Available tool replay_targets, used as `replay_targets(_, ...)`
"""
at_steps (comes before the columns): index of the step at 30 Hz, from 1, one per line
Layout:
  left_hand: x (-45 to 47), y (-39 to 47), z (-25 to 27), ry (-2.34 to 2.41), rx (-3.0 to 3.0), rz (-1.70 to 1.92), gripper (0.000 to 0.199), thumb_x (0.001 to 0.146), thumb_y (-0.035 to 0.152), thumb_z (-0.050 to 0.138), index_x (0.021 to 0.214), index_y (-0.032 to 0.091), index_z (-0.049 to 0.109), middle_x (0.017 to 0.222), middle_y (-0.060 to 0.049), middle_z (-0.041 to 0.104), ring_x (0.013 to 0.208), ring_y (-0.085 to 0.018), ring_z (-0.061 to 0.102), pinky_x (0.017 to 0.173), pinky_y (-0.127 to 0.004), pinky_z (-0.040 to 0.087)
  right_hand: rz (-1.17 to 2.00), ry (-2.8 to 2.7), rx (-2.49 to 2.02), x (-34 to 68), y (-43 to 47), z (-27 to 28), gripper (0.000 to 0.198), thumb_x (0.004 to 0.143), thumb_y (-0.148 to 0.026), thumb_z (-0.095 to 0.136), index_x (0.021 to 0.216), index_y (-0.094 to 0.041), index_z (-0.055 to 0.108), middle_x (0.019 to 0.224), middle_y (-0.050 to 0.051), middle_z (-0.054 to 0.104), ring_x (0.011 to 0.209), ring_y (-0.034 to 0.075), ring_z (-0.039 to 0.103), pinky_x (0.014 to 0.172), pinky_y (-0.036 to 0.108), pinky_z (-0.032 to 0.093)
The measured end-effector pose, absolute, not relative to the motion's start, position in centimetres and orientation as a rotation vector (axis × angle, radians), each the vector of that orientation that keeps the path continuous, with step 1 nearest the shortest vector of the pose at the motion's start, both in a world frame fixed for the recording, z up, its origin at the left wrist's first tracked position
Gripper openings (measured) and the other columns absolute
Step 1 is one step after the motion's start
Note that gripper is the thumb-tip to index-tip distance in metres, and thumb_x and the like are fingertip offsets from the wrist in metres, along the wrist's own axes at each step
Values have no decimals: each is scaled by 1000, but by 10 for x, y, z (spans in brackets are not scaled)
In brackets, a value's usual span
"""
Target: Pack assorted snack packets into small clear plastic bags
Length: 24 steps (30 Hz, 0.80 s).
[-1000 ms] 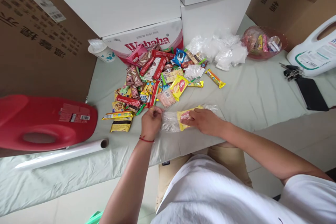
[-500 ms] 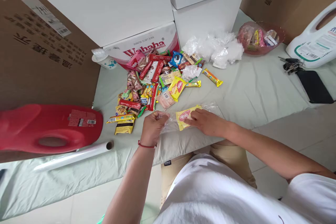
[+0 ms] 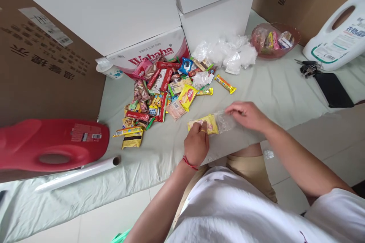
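A yellow snack packet (image 3: 211,124) lies near the front edge of the cloth-covered surface, with clear plastic wrap (image 3: 225,122) stretching from its right side. My left hand (image 3: 196,142) presses down on the packet's left part, its fingers bent and covering the printed logo. At the other end, my right hand (image 3: 248,115) pinches the outer edge of the plastic between thumb and fingers. Just beyond lies a heap of wrapped snacks (image 3: 162,79), with another yellow packet (image 3: 188,97) and a pale pink packet (image 3: 176,110) on its near side.
Crumpled clear plastic (image 3: 228,55) sits by the white boxes (image 3: 216,15). A pink bowl (image 3: 275,53) of snacks, a white jug (image 3: 336,38), keys (image 3: 309,69) and a black phone (image 3: 334,90) are at right. On the left are a red jug (image 3: 54,144), a film roll (image 3: 80,174) and a paper cup (image 3: 110,70).
My left hand has moved from the plastic's left end onto the yellow packet. My right hand has left the packet and moved right to the plastic's other end.
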<state>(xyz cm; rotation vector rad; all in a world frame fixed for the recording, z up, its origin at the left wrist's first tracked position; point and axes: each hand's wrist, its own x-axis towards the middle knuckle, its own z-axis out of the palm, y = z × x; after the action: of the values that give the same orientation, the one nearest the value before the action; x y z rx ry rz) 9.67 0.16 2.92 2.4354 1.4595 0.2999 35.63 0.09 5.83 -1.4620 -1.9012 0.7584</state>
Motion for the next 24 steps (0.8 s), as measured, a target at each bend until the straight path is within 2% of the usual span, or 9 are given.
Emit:
replay_targets(2,98,-1,26,1481,2494,261,45,99,19,47,143,22,55,116,-10,63,103,-23,64,75,-30,52,601,-1797,-1517,368,13,53,41,89,-22,61,130,-22,70,125,11,69,111,28,63,96,41,51)
replay_targets(4,99,-2,25,1497,2531,242,46,99,18,47,144,23,53,115,-9,63,104,-23,63,74,-30,52,563,-1856,-1458,365,26,42,70,80,-26,74,148,-23,56,142,13,61,130,34,51,111,50,42)
replay_targets(6,100,-2,24,1502,2563,225,46,98,17,47,144,21,53,115,-10,63,104,-24,63,73,-30,52,651,-1905,-1394,354,37,31,86,76,-28,79,156,-24,46,139,12,63,133,34,48,115,53,37)
replay_targets(8,100,-2,24,1500,2594,211,46,98,16,47,144,19,53,114,-10,62,104,-24,63,74,-31,53,745,-1870,-1371,346,43,22,74,81,-28,75,151,-24,51,118,9,70,122,31,54,111,51,41)
replay_targets(10,99,-2,23,1497,2618,208,47,98,16,47,144,18,54,113,-11,63,104,-24,63,74,-31,53,765,-1854,-1318,348,43,17,42,88,-27,68,129,-24,70,96,7,71,111,28,57,106,47,43)
replay_targets(12,98,-3,23,1479,2635,218,47,98,16,47,145,18,54,113,-10,63,103,-23,62,73,-30,53,783,-1936,-1212,363,34,16,19,92,-29,64,102,-23,79,89,7,69,108,26,57,103,44,44)
replay_targets(19,97,-6,19,1437,2677,278,46,100,17,46,145,23,56,113,-10,64,102,-22,61,69,-28,50,951,-2063,-1375,435,-12,30,20,90,-31,62,85,-24,80,92,7,70,99,24,63,90,36,49)
replay_targets(21,96,-6,18,1431,2702,287,46,100,16,46,145,23,57,112,-10,64,101,-23,61,70,-28,51,791,-1856,-1550,431,-11,38,24,93,-34,57,92,-22,78,100,8,69,93,22,64,85,34,49)
replay_targets(24,96,-5,16,1421,2737,297,47,99,14,46,144,22,58,113,-10,64,102,-23,61,72,-29,51,567,-1698,-1779,398,4,44,32,99,-38,51,114,-19,72,108,10,71,101,24,63,92,35,46)
